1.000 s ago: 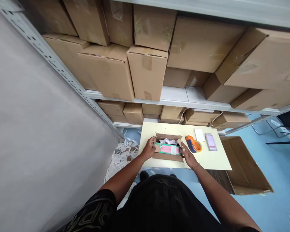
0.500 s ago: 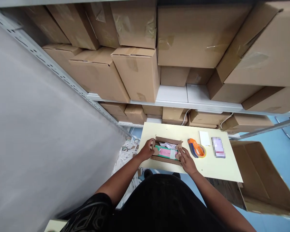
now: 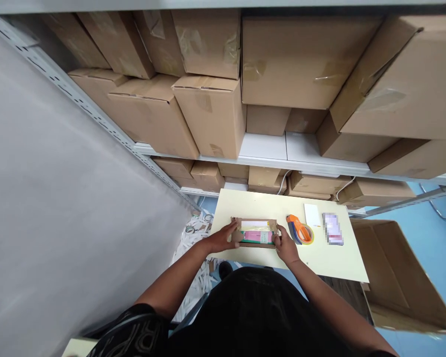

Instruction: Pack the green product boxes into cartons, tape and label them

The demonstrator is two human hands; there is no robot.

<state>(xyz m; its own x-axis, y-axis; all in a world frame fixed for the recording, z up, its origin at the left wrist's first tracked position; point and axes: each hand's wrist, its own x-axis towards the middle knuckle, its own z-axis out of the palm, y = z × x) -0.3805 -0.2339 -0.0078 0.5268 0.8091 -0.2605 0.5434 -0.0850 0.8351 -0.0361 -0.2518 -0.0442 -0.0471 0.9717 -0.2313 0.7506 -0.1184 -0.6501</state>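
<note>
On the pale yellow table (image 3: 330,260) a small cardboard box (image 3: 253,232) lies flat near the middle of the near half, its top open so that a pink and green packet (image 3: 258,237) and a strip of white and yellow paper show inside. The left hand (image 3: 223,236) sits at the box's 9 o'clock end, fingers stretched and slightly spread along the end flap, with the thumb on the near side; the fingertips (image 3: 233,227) touch the cardboard at the far left corner. The right hand (image 3: 287,246) is at the box's 3 o'clock end, fingers curled together against the end wall, so the box lies squeezed lengthwise between the two hands. Whether either hand presses a flap down or only rests on it cannot be told at this size. At 3 o'clock from the box, just beside the right hand's knuckles, an orange and blue tape dispenser (image 3: 298,229) lies with its yellowish roll toward the right. Farther out at 3 o'clock are a white card (image 3: 312,215) and a blurred purple packet (image 3: 333,228), apart from each other. At 12 o'clock from the table stands a metal shelf rack (image 3: 267,148) stacked with brown cartons (image 3: 208,109). An open large carton (image 3: 401,277) stands on the blue floor at 4 o'clock, and white paper scraps (image 3: 193,248) litter the floor at 9 o'clock.
</note>
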